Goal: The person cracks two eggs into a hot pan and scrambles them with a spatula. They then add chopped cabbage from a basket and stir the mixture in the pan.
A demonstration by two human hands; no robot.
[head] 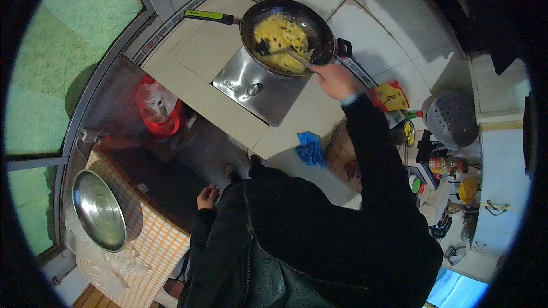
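My right hand grips the handle of a spatula. Its dark head rests in yellow food that looks like scrambled egg, inside a dark frying pan. The pan sits over the back part of a stainless steel stove with one round knob. A green and black long handle points left from the pan, and a short black grip is on its right side. My left hand hangs low by my body with its fingers curled; no object shows in it.
A blue cloth lies on the counter near a round wooden board, partly behind my right arm. Bottles, a yellow-red packet and a perforated colander are on the right. A red bin and a metal bowl are on the left.
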